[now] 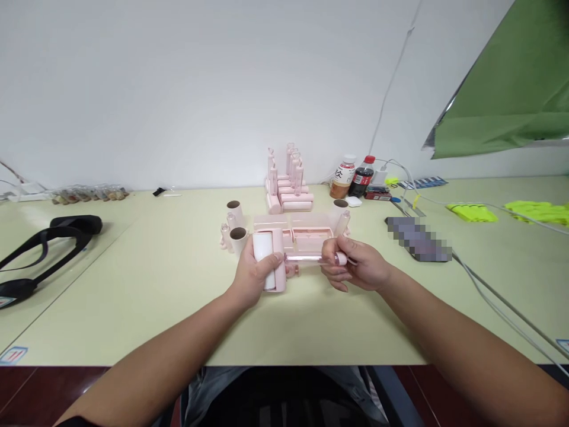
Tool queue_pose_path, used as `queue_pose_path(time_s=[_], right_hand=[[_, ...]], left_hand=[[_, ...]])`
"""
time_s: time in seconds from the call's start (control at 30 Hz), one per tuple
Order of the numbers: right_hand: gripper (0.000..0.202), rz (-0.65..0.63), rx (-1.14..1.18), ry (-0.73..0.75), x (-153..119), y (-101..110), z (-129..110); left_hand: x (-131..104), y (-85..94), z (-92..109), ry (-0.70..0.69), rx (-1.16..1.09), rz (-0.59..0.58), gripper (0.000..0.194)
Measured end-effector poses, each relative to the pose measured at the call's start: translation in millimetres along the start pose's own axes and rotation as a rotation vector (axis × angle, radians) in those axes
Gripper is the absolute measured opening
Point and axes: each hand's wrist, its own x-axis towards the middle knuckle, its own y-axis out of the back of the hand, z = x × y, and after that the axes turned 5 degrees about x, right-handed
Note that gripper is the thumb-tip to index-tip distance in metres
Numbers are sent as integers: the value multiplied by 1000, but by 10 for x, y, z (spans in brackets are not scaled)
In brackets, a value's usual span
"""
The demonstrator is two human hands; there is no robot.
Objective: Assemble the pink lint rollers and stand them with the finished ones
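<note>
A pink lint roller [278, 274] with a white roll [264, 244] is held in front of me, its clear handle [306, 258] pointing right. My left hand [256, 270] wraps round the head end. The fingers of my right hand [351, 262] are closed on the pink tip of the handle. Just behind my hands lie open pink cases [311, 232]. Brown-rimmed rolls [239, 235] and short clear-and-pink handles stand to the left, with another roll [340, 204] and handle [343, 223] at the right.
Several assembled pink rollers [297, 206] are gathered near the wall. Two bottles [342, 178] [362, 177] stand right of them. A phone [418, 240] and cables lie on the right, with yellow-green packets [472, 212] beyond. Black straps [42, 252] lie far left.
</note>
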Motion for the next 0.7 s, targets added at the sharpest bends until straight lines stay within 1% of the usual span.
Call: queue_pose_path(time_s=[0.07,0.13,0.3,0.37,0.43,0.57,0.63,0.7], right_hand=[[43,36,-11,26,8,-3,22],[43,45,-17,37,14,9,38],[45,-18,15,30,27,54,39],[42,-18,33,35,33,63,42],[36,3,54,37,40,72,59],[32,69,121,21,64,78,129],[37,74,141,-8,91,40,166],[46,56,136,-54,134,-42,202]], left_hand=[[3,-2,-12,3,-5,16,49],[2,-6,-22,5,-8,21,50],[-19,-14,8,-11,-12,-11,49],[-25,5,48,15,-67,-58,48],[-29,38,99,68,-170,-161,48],[-41,89,166,148,-349,-445,68],[-46,87,149,163,-348,-564,67],[-52,65,101,122,-258,-626,61]])
